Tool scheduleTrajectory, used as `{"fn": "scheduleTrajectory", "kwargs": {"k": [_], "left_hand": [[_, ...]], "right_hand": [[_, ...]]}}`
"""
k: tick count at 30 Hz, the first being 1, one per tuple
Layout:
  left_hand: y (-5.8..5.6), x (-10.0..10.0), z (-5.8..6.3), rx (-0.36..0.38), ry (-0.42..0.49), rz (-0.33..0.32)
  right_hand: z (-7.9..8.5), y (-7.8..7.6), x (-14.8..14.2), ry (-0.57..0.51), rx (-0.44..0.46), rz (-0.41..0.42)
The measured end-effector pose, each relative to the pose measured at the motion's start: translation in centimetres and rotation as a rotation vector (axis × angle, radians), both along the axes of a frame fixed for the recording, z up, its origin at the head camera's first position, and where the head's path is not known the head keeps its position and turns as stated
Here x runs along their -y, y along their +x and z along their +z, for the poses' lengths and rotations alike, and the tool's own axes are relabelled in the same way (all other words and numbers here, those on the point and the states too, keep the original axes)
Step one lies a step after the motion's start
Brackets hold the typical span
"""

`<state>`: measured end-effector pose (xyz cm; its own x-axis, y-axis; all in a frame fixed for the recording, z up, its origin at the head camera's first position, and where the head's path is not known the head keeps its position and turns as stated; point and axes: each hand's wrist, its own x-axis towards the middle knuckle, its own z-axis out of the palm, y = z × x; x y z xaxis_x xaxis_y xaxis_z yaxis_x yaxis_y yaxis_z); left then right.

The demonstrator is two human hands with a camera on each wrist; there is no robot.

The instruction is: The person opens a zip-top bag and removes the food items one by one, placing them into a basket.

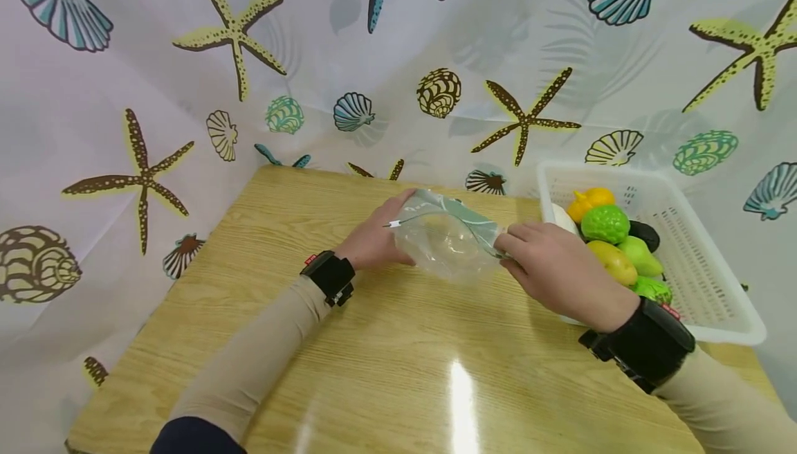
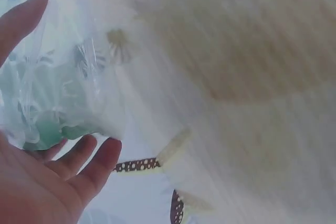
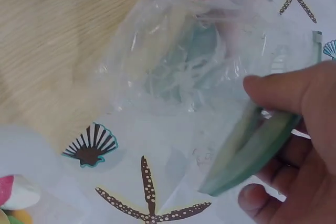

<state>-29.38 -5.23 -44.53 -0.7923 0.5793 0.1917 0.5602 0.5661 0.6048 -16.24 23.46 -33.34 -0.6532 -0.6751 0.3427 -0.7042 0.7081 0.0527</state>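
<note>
A clear zip bag (image 1: 445,250) with a green band along its mouth is held above the wooden table, its mouth spread apart. My left hand (image 1: 378,236) holds the bag's left side. In the left wrist view, the thumb lies on one side of the crinkled bag (image 2: 68,87) and the fingers curl along the other. With thumb and fingers, my right hand (image 1: 554,267) pinches the right end of the mouth. The right wrist view shows the green edge under that hand's thumb (image 3: 273,90). No contents are visible inside the bag.
A white plastic basket (image 1: 710,246) stands at the right, behind my right hand. Several fruit and vegetable shapes lie in it, including a green pear (image 1: 641,257) and a bumpy green one (image 1: 605,224). A patterned curtain (image 1: 398,59) hangs along the table's far edge.
</note>
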Motion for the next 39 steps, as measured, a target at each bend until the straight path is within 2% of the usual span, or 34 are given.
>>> {"fn": "scheduleTrajectory", "kwargs": {"k": [4, 7, 10, 14, 16, 17, 19, 21, 24, 26, 29, 32, 39], "left_hand": [[-0.5, 0.9, 0.7, -0.003, -0.050, -0.020], [-0.4, 1.8, 1.5, 0.028, -0.069, -0.046], [0.0, 2.7, 2.6, 0.051, 0.029, -0.034], [0.9, 3.3, 4.4, 0.048, 0.257, -0.016], [1.6, 3.2, 5.4, 0.040, 0.312, -0.046], [2.0, 3.0, 5.8, 0.041, 0.308, -0.069], [3.1, 2.7, 6.5, 0.046, 0.246, -0.121], [4.1, 2.4, 6.7, 0.037, 0.119, -0.160], [5.4, 2.2, 6.1, 0.007, -0.093, -0.181], [5.8, 2.3, 5.2, -0.013, -0.189, -0.178], [6.0, 2.3, 3.9, -0.028, -0.251, -0.178], [6.0, 2.4, 2.9, -0.042, -0.268, -0.183], [5.9, 2.2, 2.0, -0.084, -0.306, -0.187]], "right_hand": [[0.0, -0.3, 0.3, -0.009, -0.105, 0.029], [-0.1, -0.5, 0.3, -0.004, -0.165, 0.035], [-0.4, -0.7, 0.3, 0.014, -0.208, 0.029], [-1.2, -0.9, 0.7, 0.058, -0.242, 0.030], [-1.7, -1.0, 1.0, 0.086, -0.247, 0.038], [-2.0, -1.0, 1.2, 0.096, -0.244, 0.044], [-2.5, -1.0, 1.5, 0.125, -0.240, 0.048], [-3.1, -0.9, 1.7, 0.157, -0.230, 0.044], [-4.1, -0.7, 2.0, 0.195, -0.215, 0.037], [-4.8, -0.6, 2.1, 0.210, -0.193, 0.034], [-5.7, -0.6, 2.1, 0.228, -0.149, 0.019], [-6.2, -0.5, 1.9, 0.231, -0.090, -0.003], [-7.3, -0.2, 1.7, 0.228, -0.022, -0.025]]}}
